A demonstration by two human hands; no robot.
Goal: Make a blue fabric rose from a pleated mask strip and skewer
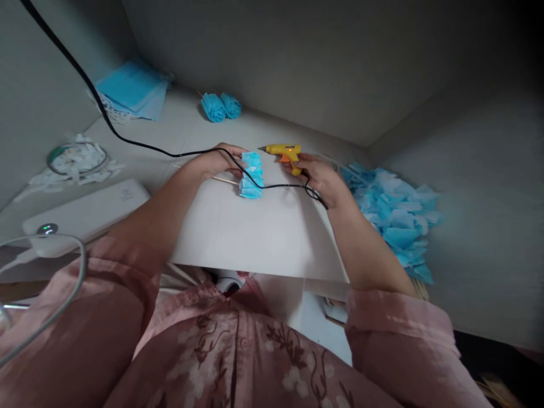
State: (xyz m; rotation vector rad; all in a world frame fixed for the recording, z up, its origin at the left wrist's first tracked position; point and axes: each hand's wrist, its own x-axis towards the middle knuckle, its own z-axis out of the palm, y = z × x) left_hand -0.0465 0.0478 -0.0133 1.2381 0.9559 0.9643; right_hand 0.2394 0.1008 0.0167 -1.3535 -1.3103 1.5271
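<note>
My left hand [223, 160] is closed on a pleated blue strip [251, 177], which looks like folded face-mask fabric. A thin wooden stick [225, 180] runs from the strip back toward my left wrist. In my right hand [317, 173] is a yellow glue gun [284, 151] with an orange trigger. Its nozzle points left, above the strip and apart from it, and a small orange light glows on its body. The black cord [191, 153] leads from the gun's grip across in front of the strip and over my left hand.
Two rolled blue flowers [221, 106] lie at the back. Blue mask sheets [134, 88] are stacked at the back left, near a ring of white scraps [76, 160]. A white power bank [89, 215] with a cable is at left. Blue cut pieces [395, 209] are heaped at right.
</note>
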